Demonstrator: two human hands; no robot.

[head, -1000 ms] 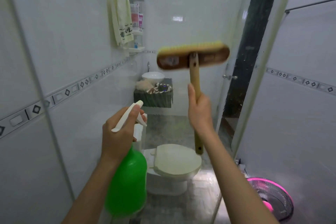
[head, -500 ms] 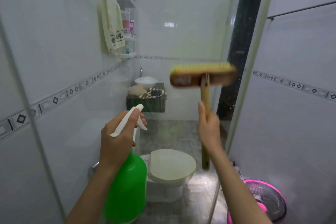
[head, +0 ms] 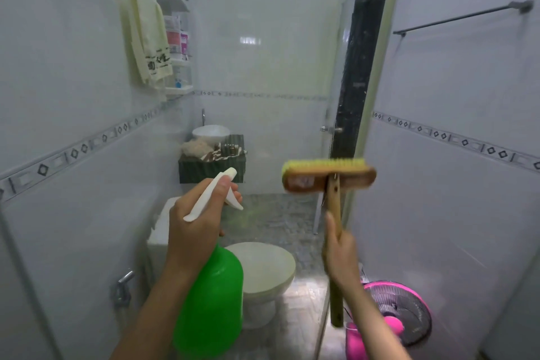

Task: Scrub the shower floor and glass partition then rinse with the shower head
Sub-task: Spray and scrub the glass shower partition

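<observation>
A left hand (head: 193, 231) holds a spray bottle (head: 210, 301) at lower centre. To its right, a right hand (head: 340, 257) holds a brush (head: 328, 175) upright, head on top. Behind them stands a toilet (head: 263, 269); farther back, a basin (head: 210, 132) on a counter (head: 211, 168). A towel (head: 149, 41) hangs upper left. A fan (head: 400, 313) sits lower right.
</observation>
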